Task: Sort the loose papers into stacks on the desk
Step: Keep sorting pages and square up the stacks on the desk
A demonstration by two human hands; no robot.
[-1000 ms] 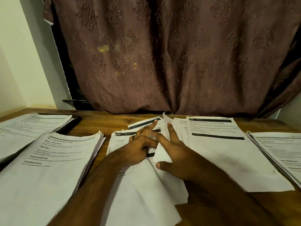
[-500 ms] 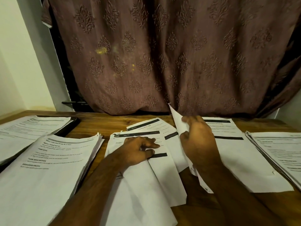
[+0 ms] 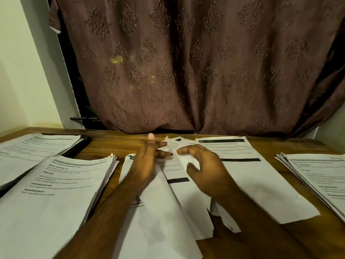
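While the left hand (image 3: 147, 161) spreads, the right hand (image 3: 203, 169) grips a sheet (image 3: 182, 156).

My wooden desk (image 3: 119, 144) carries a thick stack of printed papers (image 3: 56, 187) at my near left and a flatter pile (image 3: 35, 148) beyond it on something dark. Loose sheets (image 3: 162, 212) fan out in the middle, a single page (image 3: 257, 176) lies right of them, and another stack (image 3: 321, 174) sits at the right edge.
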